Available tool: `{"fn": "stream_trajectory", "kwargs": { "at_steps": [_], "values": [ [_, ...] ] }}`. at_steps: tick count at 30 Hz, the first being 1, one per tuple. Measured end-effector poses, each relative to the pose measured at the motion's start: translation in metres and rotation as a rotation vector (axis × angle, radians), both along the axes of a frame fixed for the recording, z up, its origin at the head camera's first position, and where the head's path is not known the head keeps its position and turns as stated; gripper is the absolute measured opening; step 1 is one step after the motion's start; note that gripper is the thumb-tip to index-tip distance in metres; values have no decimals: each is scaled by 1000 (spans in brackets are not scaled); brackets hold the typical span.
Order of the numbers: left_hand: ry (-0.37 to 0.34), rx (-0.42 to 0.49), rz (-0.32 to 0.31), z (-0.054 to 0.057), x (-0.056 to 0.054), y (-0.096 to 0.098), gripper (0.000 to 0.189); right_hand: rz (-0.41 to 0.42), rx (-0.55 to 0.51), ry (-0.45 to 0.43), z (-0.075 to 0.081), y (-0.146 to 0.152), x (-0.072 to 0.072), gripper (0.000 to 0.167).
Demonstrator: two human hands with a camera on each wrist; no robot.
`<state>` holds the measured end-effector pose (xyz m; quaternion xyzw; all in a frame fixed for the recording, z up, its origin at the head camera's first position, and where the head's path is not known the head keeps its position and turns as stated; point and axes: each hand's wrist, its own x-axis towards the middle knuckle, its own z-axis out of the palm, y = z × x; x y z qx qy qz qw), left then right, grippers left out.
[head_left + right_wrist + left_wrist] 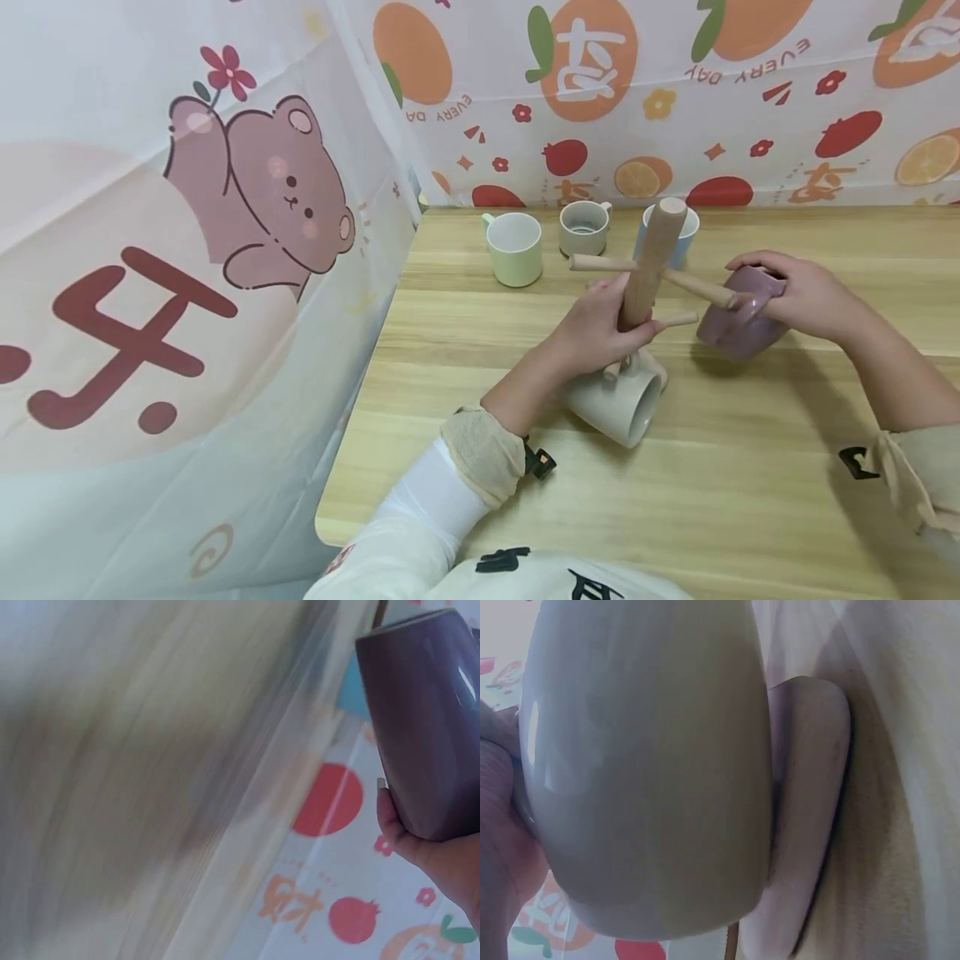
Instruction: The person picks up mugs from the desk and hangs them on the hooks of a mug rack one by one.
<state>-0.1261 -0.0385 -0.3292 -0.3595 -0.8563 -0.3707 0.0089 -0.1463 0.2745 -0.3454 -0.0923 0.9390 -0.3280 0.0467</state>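
Wooden mug stand (649,271) and a shiny purple mug (726,335), one hand on each.
From where I'm standing, the left hand (596,325) has its fingers wrapped round the stand's pale, smooth post; a glossy grey mug (609,410) is tipped sideways by a low peg. Next over, the purple one's tilted above the table (720,500), loop handle right by a peg tip, can't tell if they touch. The right hand (813,298) grips it near the rim, fingers curled.

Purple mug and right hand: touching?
Touching: the right wrist view shows the right hand against one end of the purple mug, no gap between them.
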Motion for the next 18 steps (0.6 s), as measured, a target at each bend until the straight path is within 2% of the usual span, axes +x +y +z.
{"fn": "stream_trajectory", "kwargs": {
  "at_steps": [5,12,15,18],
  "values": [
    [-57,2,15,4,1,2,25,95,-31,-70,3,-14,12,47],
    [-89,-23,47,5,3,2,26,206,-67,-57,3,-39,24,39],
    [-92,-19,51,6,3,2,24,280,-78,-49,5,-47,24,45],
    [-87,-10,51,7,3,2,24,360,-147,-69,8,-55,23,63]
  ]
}}
